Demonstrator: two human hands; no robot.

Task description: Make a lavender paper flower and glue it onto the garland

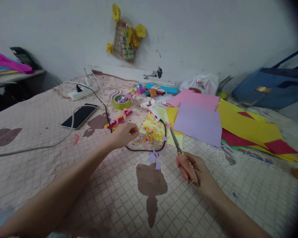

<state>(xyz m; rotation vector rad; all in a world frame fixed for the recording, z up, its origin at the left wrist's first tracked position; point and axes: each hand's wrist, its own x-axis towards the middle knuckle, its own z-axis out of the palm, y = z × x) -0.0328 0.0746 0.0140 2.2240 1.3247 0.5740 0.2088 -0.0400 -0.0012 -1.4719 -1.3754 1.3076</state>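
Note:
My right hand (190, 168) holds a pair of scissors (176, 140) by the handles, its blades together and pointing away toward the purple sheet (198, 123). My left hand (125, 135) is curled, fingertips bent inward, just in front of a red strip with pink and yellow bits (119, 119). Whatever its fingers hold, if anything, is too small to make out. Between the hands lie yellow and orange paper scraps (152, 131) on a pale yellow sheet, with small purple pieces (152, 157) nearer me. A white glue gun (154, 110) rests behind the scraps, its black cord looping around them.
A phone (79, 116) and a power strip (83, 93) lie on the left. Green tape (121, 102) stands behind the red strip. Pink (195, 99) and yellow sheets (248, 124), white string (222, 155) and a blue bag (270, 87) are on the right.

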